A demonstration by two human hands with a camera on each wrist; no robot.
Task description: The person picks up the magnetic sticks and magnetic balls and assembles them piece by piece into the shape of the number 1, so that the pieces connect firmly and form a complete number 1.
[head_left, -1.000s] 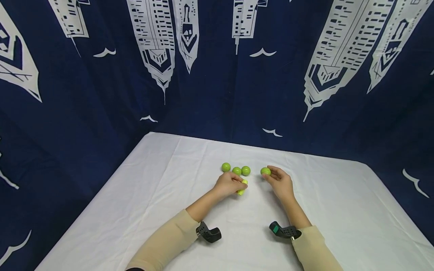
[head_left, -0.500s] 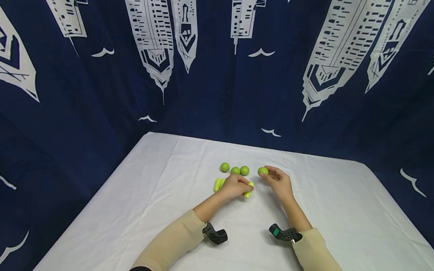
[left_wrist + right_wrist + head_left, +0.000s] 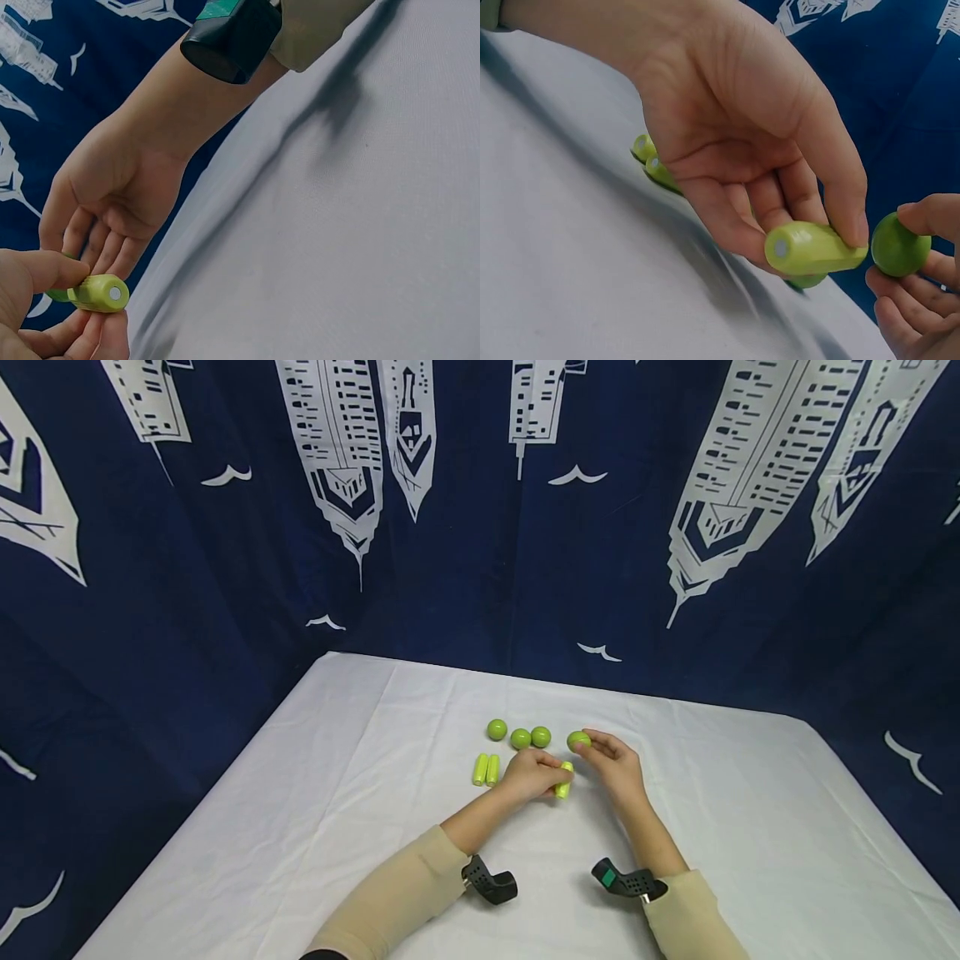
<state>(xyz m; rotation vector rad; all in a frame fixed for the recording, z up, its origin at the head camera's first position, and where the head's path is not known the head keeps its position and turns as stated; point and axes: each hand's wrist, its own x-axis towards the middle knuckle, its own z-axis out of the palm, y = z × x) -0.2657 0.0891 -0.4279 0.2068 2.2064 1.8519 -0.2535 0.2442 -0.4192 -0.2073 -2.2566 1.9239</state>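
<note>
My left hand (image 3: 528,776) pinches a short yellow-green rod (image 3: 564,780) between thumb and fingers. A round grey disc shows in the end of this rod (image 3: 810,249) in the right wrist view. Just to the right, my right hand (image 3: 619,770) holds a glossy green ball (image 3: 577,741) by thumb and fingertips. In the right wrist view the held ball (image 3: 900,246) sits close beside the far end of the rod. Most of the ball is hidden behind the rod (image 3: 99,293) and left thumb in the left wrist view.
Three more green balls (image 3: 521,739) lie on the white tablecloth (image 3: 405,735) behind my left hand. Two matching rods (image 3: 486,769) lie side by side left of it. A dark blue patterned curtain (image 3: 480,593) hangs behind the table.
My left hand has moved right with the rod, closer to the ball, uncovering two rods on the table. The right hand has shifted slightly left with the ball.
</note>
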